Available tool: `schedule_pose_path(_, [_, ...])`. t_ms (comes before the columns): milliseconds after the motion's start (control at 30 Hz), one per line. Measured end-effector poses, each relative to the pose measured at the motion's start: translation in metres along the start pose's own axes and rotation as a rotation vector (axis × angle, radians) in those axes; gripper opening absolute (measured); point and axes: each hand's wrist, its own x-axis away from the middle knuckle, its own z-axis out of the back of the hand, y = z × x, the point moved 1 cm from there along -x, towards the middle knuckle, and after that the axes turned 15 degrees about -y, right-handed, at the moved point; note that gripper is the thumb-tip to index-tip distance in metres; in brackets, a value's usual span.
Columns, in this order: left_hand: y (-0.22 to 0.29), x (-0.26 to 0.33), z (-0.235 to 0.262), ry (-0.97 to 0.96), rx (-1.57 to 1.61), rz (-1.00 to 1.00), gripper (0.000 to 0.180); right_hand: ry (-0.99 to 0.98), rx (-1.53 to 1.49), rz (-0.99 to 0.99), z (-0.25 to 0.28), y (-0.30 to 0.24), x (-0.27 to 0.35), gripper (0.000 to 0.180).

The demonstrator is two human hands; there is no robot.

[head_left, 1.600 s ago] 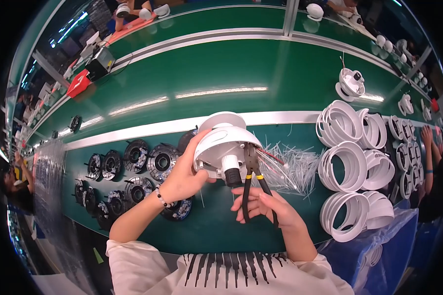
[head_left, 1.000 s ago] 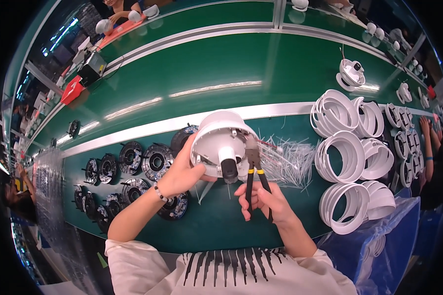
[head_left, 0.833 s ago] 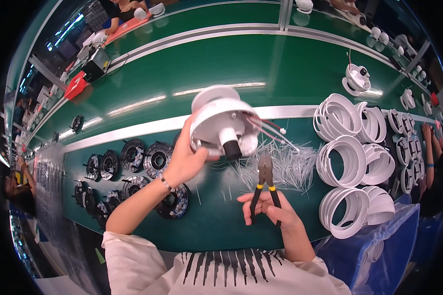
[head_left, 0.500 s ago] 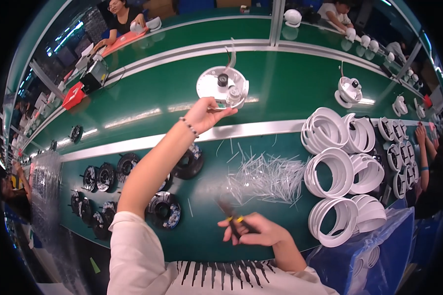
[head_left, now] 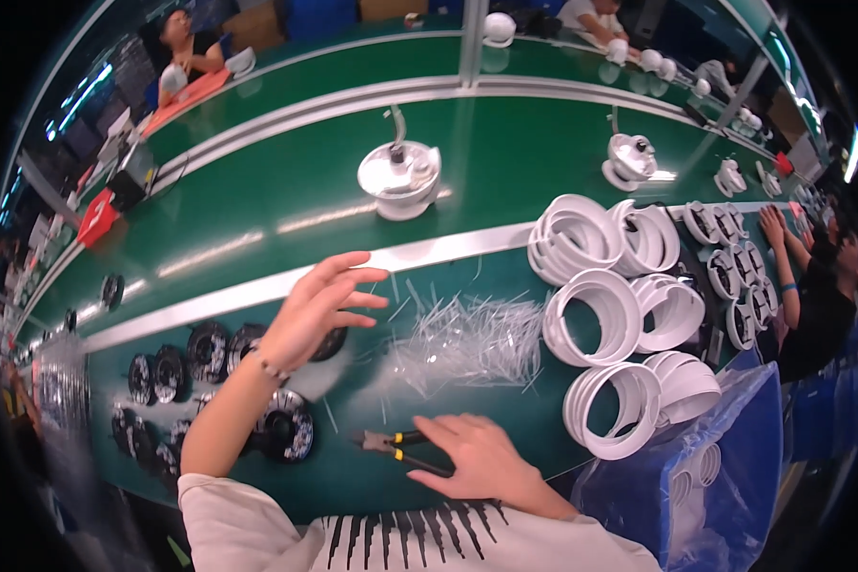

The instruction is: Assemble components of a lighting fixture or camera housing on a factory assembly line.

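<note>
My left hand [head_left: 319, 307] is raised over the near bench, fingers spread and holding nothing. Beyond it, a white round lamp-like housing [head_left: 400, 195] with a wire sticking up stands on the green belt. Low in front of me, my right hand [head_left: 477, 456] is around the splayed handles of cutting pliers [head_left: 379, 441] with black and yellow grips. The jaws point left; part of the handles is hidden under the hand. Just beyond the pliers lies a heap of clear thin plastic strips [head_left: 472, 343].
Stacked white rings [head_left: 596, 319] stand to the right, beside a blue bin [head_left: 734, 496] lined with clear plastic. Black round parts [head_left: 286, 424] sit at left, partly behind my left arm. Another white housing [head_left: 631, 164] is on the belt. Co-workers sit across and at far right.
My left hand has let go of the white housing, now on the belt, and drawn back toward me. The right hand has lowered with the pliers. The view has shifted right.
</note>
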Motion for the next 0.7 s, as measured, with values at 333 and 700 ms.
schedule_pose_path(333, [-0.019, 0.066, 0.071, 0.373, -1.202, 0.115, 0.041, -0.044, 0.191, 0.024, -0.029, 0.01, 0.018, 0.057])
schedule_pose_path(700, [-0.06, 0.015, 0.12, 0.119, -1.334, 0.192, 0.055, 0.988, -0.015, 0.185, -0.004, 0.021, 0.073, 0.014])
